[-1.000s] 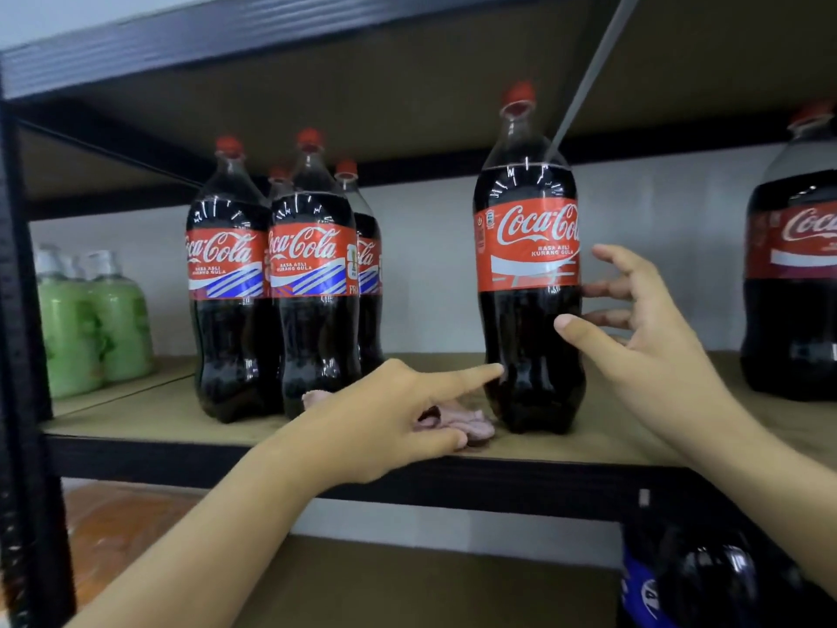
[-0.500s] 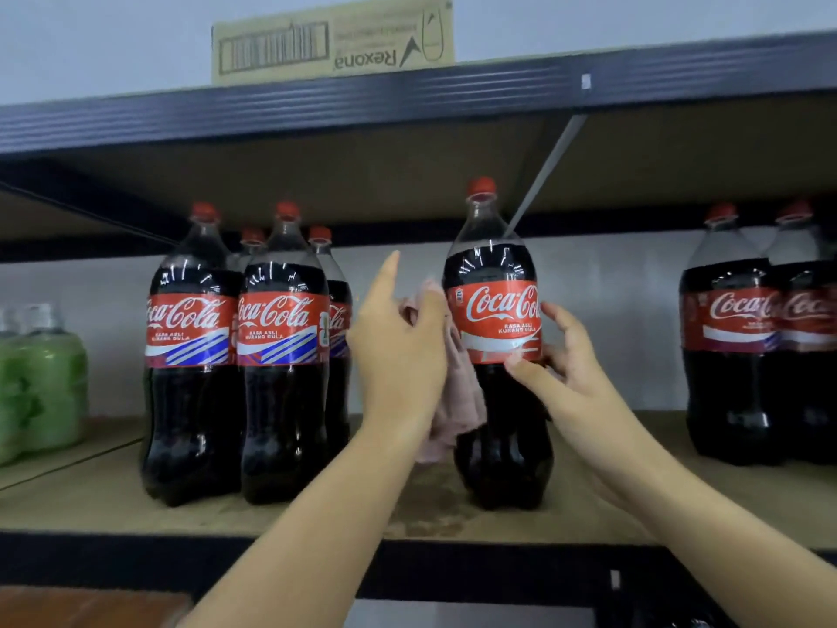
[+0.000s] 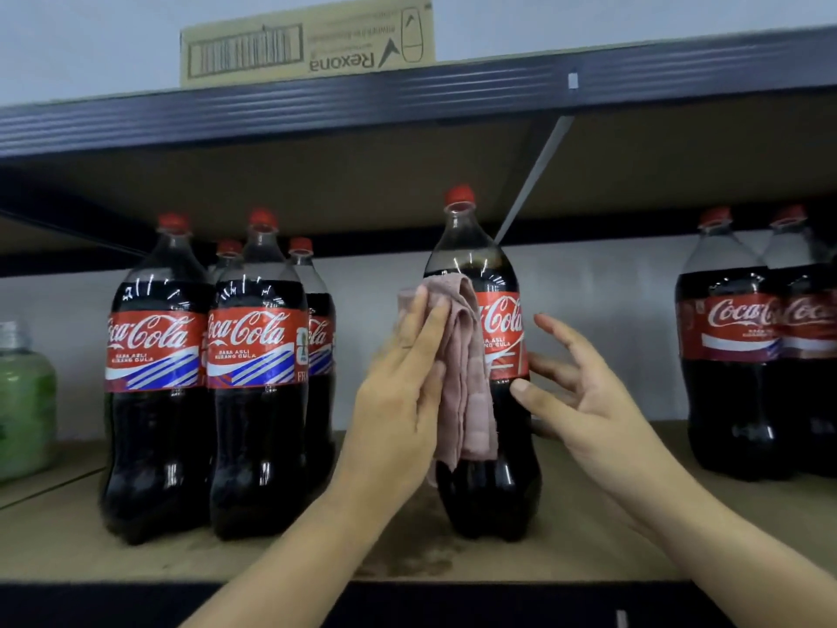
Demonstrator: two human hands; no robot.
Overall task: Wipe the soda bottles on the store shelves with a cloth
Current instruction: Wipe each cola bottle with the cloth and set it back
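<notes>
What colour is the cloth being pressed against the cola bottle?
The cloth is a dusty pink, seen best in the head view.

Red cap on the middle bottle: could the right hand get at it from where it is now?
Probably yes. The right hand is open beside the middle bottle, holding nothing, and the red cap stands exposed above the pink cloth with nothing covering it. The upper shelf sits close overhead, so room looks tight.

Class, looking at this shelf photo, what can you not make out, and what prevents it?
Head view only:
- Left half of the middle bottle's label: covered by the pink cloth under the left hand.
- Back-row bottles: hidden behind the front pair.
- Green bottle: cut off by the left edge.
- Small print on the cardboard box: upside down, blurred.
</notes>
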